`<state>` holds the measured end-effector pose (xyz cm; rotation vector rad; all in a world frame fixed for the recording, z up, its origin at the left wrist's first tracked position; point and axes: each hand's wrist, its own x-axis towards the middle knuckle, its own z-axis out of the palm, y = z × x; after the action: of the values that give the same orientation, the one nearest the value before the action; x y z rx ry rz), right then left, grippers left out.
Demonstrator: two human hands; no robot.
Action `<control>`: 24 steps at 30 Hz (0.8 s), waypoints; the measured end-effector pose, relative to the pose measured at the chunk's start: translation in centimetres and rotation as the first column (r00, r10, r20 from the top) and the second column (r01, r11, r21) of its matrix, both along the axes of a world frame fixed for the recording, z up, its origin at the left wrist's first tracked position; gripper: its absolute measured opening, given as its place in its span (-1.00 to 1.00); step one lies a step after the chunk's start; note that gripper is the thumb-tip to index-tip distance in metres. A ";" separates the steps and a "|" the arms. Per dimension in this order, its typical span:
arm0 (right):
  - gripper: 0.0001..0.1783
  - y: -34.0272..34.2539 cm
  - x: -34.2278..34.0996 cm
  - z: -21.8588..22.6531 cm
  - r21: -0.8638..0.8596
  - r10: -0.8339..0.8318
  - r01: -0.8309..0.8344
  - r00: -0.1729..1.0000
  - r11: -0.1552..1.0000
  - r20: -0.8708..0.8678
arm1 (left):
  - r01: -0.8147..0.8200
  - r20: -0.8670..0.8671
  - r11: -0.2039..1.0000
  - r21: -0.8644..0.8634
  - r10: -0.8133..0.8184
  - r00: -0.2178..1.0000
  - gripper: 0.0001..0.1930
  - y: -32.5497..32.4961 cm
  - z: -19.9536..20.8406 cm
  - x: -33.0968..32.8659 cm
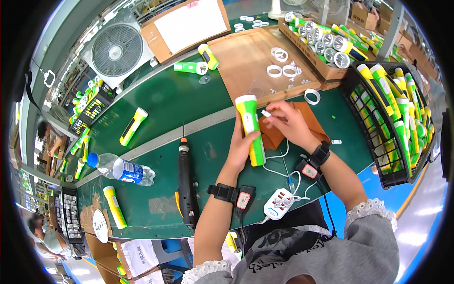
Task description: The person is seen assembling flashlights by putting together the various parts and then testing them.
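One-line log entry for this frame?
left hand: holds green-yellow flashlight | right hand: pinches small white part | nearby: power screwdriver, bottle, black crate

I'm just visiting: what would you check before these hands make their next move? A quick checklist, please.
1. Flashlight gripped: ok, the left hand is wrapped around it.
2. Small white part secure: looks ok, pinched in the right hand's fingertips.
3. Flashlight switched off: cannot tell, its front face is hidden.
4. Power screwdriver out of the hands: ok, lying on the table.
5. Bottle capped: ok, though lying on its side.
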<state>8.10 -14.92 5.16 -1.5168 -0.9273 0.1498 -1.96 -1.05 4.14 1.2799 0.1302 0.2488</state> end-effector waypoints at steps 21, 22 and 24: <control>-0.87 -1.1 0.7 1.3 -0.144 -0.104 0.205 0.852 0.968 0.513 | 0.081 -0.029 0.991 0.108 -0.078 0.997 -0.11 -0.8 -0.3 0.1; -0.88 -1.0 0.5 1.4 -0.125 -0.116 0.209 0.849 0.970 0.516 | 0.062 0.003 0.990 0.128 -0.063 0.998 -0.11 -0.6 -0.6 0.1; -0.88 -0.9 0.2 1.4 -0.107 -0.125 0.210 0.846 0.972 0.519 | 0.051 0.002 0.990 0.130 -0.051 0.999 -0.12 -0.4 -0.7 0.2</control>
<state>8.29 -15.81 6.52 -1.8231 -1.2124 -0.3327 -1.79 -1.48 3.47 1.4103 0.0777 0.2192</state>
